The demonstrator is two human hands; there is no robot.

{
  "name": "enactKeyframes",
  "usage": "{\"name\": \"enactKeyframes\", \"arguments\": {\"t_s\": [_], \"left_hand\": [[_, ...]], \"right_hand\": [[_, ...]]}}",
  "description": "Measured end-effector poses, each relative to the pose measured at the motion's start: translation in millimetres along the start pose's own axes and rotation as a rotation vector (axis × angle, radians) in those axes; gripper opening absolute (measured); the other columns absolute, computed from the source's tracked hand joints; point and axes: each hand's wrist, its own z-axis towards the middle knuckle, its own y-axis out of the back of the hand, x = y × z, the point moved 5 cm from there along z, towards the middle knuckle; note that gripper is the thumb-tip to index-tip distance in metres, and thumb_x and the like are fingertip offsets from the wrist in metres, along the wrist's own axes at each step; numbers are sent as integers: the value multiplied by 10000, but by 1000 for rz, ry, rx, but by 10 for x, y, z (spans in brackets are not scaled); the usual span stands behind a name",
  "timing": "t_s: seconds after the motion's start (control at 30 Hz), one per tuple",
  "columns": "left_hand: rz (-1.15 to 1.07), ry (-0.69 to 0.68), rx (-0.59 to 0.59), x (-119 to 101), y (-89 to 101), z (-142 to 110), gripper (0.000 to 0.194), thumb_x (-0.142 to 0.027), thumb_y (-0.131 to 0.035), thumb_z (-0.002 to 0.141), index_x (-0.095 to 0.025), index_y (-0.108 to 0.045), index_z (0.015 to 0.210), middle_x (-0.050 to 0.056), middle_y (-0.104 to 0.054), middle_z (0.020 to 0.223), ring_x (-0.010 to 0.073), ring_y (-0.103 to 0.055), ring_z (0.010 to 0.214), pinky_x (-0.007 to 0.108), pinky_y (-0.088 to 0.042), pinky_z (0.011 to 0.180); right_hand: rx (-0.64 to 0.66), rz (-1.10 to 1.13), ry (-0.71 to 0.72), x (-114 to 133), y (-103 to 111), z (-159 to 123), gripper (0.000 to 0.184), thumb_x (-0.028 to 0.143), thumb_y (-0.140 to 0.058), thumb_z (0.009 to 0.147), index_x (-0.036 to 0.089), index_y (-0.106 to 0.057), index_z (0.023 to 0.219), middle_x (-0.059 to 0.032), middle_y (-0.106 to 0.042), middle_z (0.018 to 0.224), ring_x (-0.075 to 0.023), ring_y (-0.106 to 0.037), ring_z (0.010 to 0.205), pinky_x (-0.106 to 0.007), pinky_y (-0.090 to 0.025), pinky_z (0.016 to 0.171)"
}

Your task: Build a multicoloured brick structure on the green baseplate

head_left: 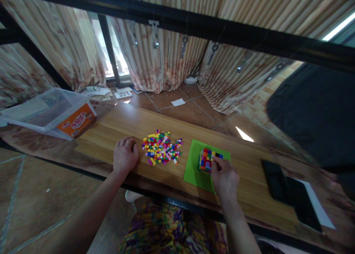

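On the green studded baseplate [193, 169] stands a low block built of multicoloured toy bricks [206, 159], with red, orange, blue and yellow on its top. My right hand [226, 175] is over the block's right side, thumb and forefinger pinched together at its top edge. Whatever is between those fingertips is too small to make out. Left of the baseplate lies a loose pile of small toy bricks [162, 148] in many colours. My left hand [124, 156] rests on the wooden table just left of this pile, its fingers curled in and nothing showing in them.
A clear plastic bin [52, 113] with an orange label stands at the table's left end. Dark flat objects [280, 183] and a white sheet [318, 206] lie at the right end. A black metal bar [177, 19] with hanging hooks crosses above the table [133, 117].
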Motion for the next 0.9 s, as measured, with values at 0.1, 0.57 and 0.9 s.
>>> {"name": "enactKeyframes", "arguments": {"t_s": [0.1,0.57,0.9], "left_hand": [[5,7,10,-2,-2,-1,273,-286,-451,856,-148,-628,1009,144,-633,1104,303,-541,1051,441,-421,946],[-21,14,5,5,-5,-6,264,-281,-455,850,-162,-624,1014,143,-628,1115,309,-540,1060,472,-419,946],[-13,21,2,-22,14,-9,264,-280,-448,852,-150,-621,1003,142,-632,1111,297,-543,1067,439,-418,950]], "right_hand": [[15,-41,-33,9,-39,5,329,343,-445,874,157,-712,924,-96,-717,915,-193,-644,750,-289,-451,679],[-37,33,-20,-37,-25,-33,325,412,-477,888,178,-702,873,-80,-722,831,-188,-641,693,-289,-446,650],[-39,17,154,21,-34,-94,316,282,-426,932,152,-714,944,-106,-703,961,-210,-634,901,-341,-489,835]]}}
